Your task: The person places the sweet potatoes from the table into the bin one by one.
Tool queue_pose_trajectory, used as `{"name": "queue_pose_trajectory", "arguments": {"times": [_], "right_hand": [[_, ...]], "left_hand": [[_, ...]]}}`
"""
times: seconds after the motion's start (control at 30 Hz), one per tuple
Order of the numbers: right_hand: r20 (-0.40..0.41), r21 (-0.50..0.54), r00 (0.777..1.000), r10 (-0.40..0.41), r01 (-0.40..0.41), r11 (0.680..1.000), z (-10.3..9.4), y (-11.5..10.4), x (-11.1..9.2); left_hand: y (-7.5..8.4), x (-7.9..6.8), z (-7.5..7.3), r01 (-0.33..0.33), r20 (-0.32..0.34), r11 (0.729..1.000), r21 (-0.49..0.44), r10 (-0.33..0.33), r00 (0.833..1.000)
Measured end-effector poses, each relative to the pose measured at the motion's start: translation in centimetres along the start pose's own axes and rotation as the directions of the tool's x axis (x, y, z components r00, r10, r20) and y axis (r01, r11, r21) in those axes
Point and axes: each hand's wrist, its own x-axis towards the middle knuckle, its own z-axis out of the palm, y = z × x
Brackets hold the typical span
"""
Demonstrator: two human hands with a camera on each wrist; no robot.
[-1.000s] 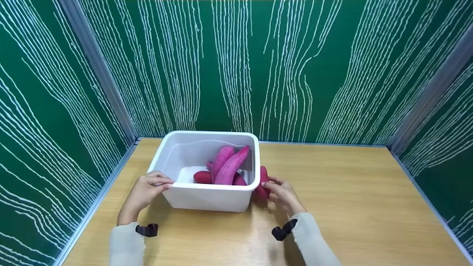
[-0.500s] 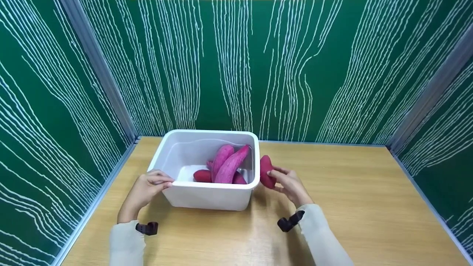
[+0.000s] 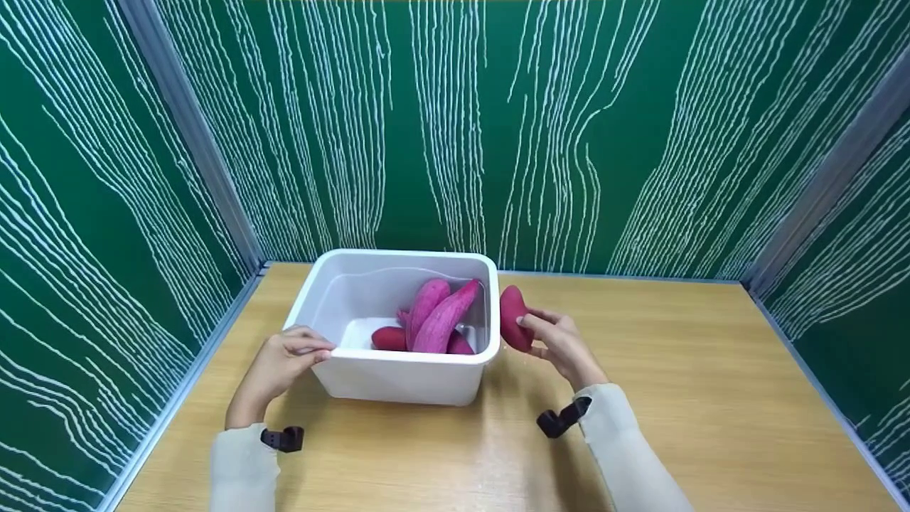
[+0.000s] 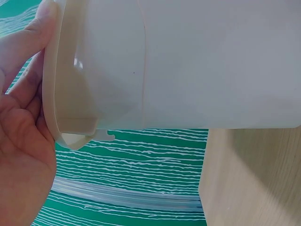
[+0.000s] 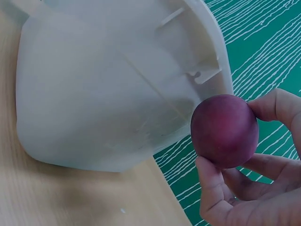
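A white plastic bin (image 3: 405,380) stands on the wooden table, its mouth facing up. My left hand (image 3: 284,363) pinches the bin's near left rim between thumb and fingers, as the left wrist view also shows. Just outside the right wall, my right hand (image 3: 565,345) holds a smooth dark red sweet potato (image 3: 513,318) by its sides, at about rim height. In the right wrist view the sweet potato (image 5: 225,132) shows end-on, between thumb and fingertips. Inside the bin lie several more: long ridged pink sweet potatoes (image 3: 446,320) on top of smoother red ones (image 3: 389,339).
Bare wooden tabletop (image 3: 675,384) stretches to the right of the bin. Green panels (image 3: 540,142) with white wavy lines close off the back and both sides, joined by grey metal posts (image 3: 192,135). Each wrist wears a small black camera (image 3: 283,439).
My right hand has lifted the red sweet potato up and slightly right along the outside of the bin's right wall. The left hand keeps its grip on the rim.
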Motion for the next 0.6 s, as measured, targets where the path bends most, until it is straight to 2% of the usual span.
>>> {"name": "queue_pose_trajectory", "arguments": {"times": [0.1,0.6], "right_hand": [[0.0,0.002,1.0,-0.025,0.025,1.0,0.0,-0.3,0.0],[0.003,-0.036,1.0,-0.007,0.007,0.999,-0.6,-2.1,-0.4]], "left_hand": [[0.0,0.0,0.1,-0.013,-0.009,1.0,-0.019,0.013,1.0],[-0.2,0.2,0.0,0.004,0.002,1.0,0.02,-0.004,1.0]]}}
